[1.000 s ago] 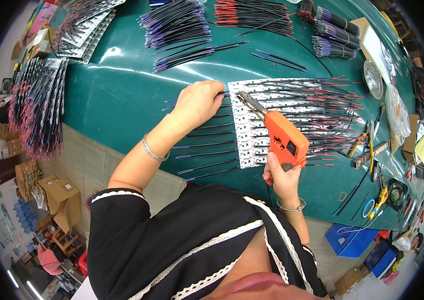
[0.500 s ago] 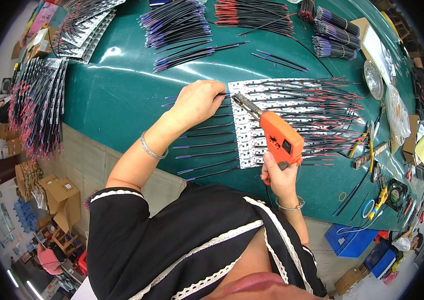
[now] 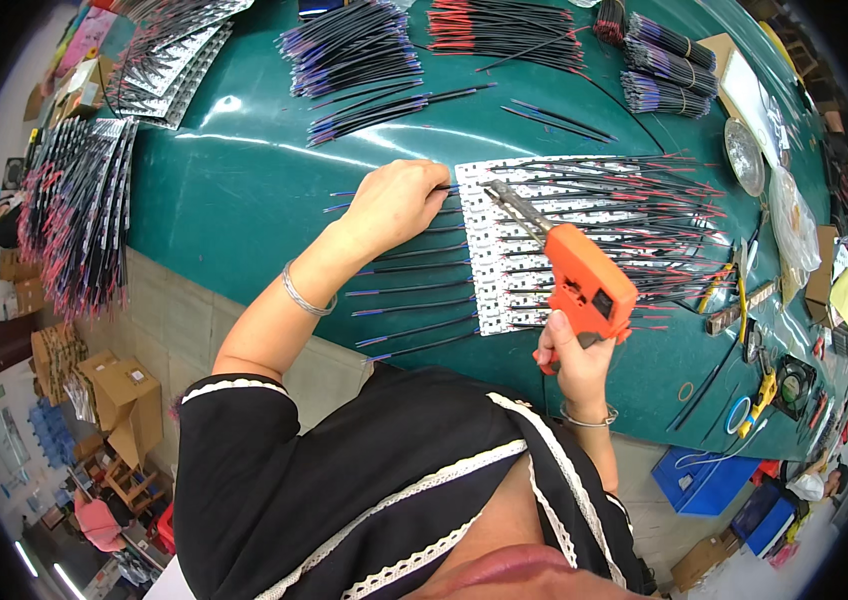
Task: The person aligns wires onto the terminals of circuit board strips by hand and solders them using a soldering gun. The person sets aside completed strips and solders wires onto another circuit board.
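With a fist-like grip, my right hand [image 3: 579, 365] holds an orange soldering gun [image 3: 589, 275] by its handle. Its metal nose points up and left over a white circuit board panel [image 3: 489, 290] with small black parts. At the panel's upper left corner my left hand [image 3: 394, 205] is closed, fingertips pinching a thin black wire [image 3: 452, 188]. Much of that wire is hidden by the hand. Several black wires with blue ends [image 3: 414, 290] stick out from the panel's left edge. Many black wires with red ends [image 3: 664, 210] spread over its right side.
Black-and-blue wire piles [image 3: 349, 50] and red-ended wires [image 3: 504, 30] lie along the far side. Wired panels [image 3: 84, 210] hang over the table's left edge. Tied bundles [image 3: 669, 90], a metal dish [image 3: 744, 157], a small fan [image 3: 794, 387] and a yellow-handled tool [image 3: 762, 400] lie rightward.
My right hand has drawn the soldering gun a little right and down, its nose moving away from the panel's left edge. My left hand stays in place.
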{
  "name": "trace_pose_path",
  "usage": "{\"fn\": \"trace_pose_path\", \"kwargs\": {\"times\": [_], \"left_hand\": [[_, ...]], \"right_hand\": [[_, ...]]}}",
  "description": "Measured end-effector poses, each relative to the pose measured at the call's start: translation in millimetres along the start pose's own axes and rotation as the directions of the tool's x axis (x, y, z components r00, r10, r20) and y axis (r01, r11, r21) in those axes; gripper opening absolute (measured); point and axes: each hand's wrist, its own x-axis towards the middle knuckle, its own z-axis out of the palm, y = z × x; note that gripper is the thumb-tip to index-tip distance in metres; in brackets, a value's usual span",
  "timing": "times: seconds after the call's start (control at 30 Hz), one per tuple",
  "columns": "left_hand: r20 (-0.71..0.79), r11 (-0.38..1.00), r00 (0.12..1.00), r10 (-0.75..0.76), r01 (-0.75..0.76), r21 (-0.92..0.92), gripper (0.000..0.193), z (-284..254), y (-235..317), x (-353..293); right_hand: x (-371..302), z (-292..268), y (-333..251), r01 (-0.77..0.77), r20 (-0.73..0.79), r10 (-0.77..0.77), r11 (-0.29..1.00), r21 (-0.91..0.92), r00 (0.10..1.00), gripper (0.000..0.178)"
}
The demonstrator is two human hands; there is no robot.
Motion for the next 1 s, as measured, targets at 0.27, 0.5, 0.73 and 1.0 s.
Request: {"fn": "trace_pose_path", "kwargs": {"times": [0.27,0.5,0.73,1.0], "left_hand": [[-0.01,0.991,1.0,-0.002,0.001,-0.13,0.015,-1,-6,-2],[0.086,0.91,0.976,-0.201,0.218,-0.353,0.015,-10,-13,-17],[-0.112,0.882,0.976,-0.187,0.117,-0.456,0.016,-25,-12,-9],[-0.187,0.985,0.981,-0.051,0.018,-0.173,0.016,-15,-7,2]], "right_hand": [[8,-15,-27,0.219,-0.081,-0.217,0.976,0.012,0.973,0.026],[26,-24,-53,0.366,-0.008,-0.366,0.93,0.04,0.931,0.034],[41,-10,-45,0.28,-0.029,-0.279,0.959,0.045,0.96,0.027],[41,-1,-8,0.101,0.006,-0.101,0.992,0.08,0.995,0.022]]}}
